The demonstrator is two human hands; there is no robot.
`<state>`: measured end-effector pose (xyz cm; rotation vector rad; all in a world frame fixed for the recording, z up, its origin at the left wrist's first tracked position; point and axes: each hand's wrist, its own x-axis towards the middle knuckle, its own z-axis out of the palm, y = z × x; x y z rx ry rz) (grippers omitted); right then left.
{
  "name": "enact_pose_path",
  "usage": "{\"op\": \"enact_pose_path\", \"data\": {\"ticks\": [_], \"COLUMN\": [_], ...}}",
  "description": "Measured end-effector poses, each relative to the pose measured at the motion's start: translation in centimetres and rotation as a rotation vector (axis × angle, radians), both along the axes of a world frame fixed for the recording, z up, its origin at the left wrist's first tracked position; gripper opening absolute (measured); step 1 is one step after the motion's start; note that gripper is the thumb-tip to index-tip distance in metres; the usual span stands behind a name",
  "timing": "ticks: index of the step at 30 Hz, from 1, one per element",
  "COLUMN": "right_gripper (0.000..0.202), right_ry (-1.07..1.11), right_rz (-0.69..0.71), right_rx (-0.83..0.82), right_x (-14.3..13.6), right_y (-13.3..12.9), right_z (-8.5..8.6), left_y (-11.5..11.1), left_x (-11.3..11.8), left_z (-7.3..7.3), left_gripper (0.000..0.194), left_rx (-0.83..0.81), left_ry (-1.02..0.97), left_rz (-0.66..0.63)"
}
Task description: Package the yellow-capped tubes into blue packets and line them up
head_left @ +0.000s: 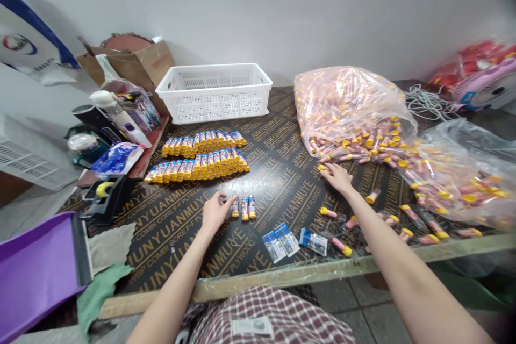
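Note:
My left hand (215,212) rests on the dark board with its fingers loosely apart, the thumb touching the left one of three labelled tubes (245,208) that lie side by side. My right hand (337,178) reaches far forward, its fingertips closed on a small yellow-capped tube (322,167). Behind the left hand, rows of blue-and-yellow labelled tubes (197,166) are stacked together. Near the front edge lie blue-and-clear label sleeves (281,242). Loose pink tubes with yellow caps (341,245) are scattered beneath and beside my right forearm.
A white plastic basket (215,110) stands against the wall. A large clear bag (342,107) spills pink tubes at the right, beside a second bag (463,172). On the left are a tape dispenser (105,201), bottles (116,115) and a purple dustpan-like tray (44,269). A pink fan (487,83) stands far right.

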<state>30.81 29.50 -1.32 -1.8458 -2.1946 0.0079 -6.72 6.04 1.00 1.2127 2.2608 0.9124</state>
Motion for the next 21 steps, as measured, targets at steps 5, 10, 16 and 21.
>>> {"op": "enact_pose_path", "data": {"ticks": [5, 10, 16, 21], "right_gripper": [0.04, 0.036, 0.036, 0.03], "right_ry": [0.089, 0.142, 0.155, 0.185], "right_rz": [0.116, 0.34, 0.469, 0.6], "right_rx": [-0.071, -0.14, -0.172, -0.186], "right_x": [-2.4, -6.1, -7.8, -9.0], "right_y": [-3.2, -9.4, -13.0, -13.0], "right_z": [-1.3, -1.5, -0.3, 0.9], "left_y": [-3.2, -4.7, -4.2, -4.5], "left_x": [5.1, 10.1, 10.1, 9.8], "left_z": [0.1, -0.8, -1.1, -1.1], "left_gripper": [0.023, 0.018, 0.008, 0.01], "left_rx": [0.068, -0.112, -0.158, -0.098], "left_ry": [0.006, 0.114, 0.075, -0.056], "left_rz": [-0.222, -0.473, -0.424, -0.395]}}
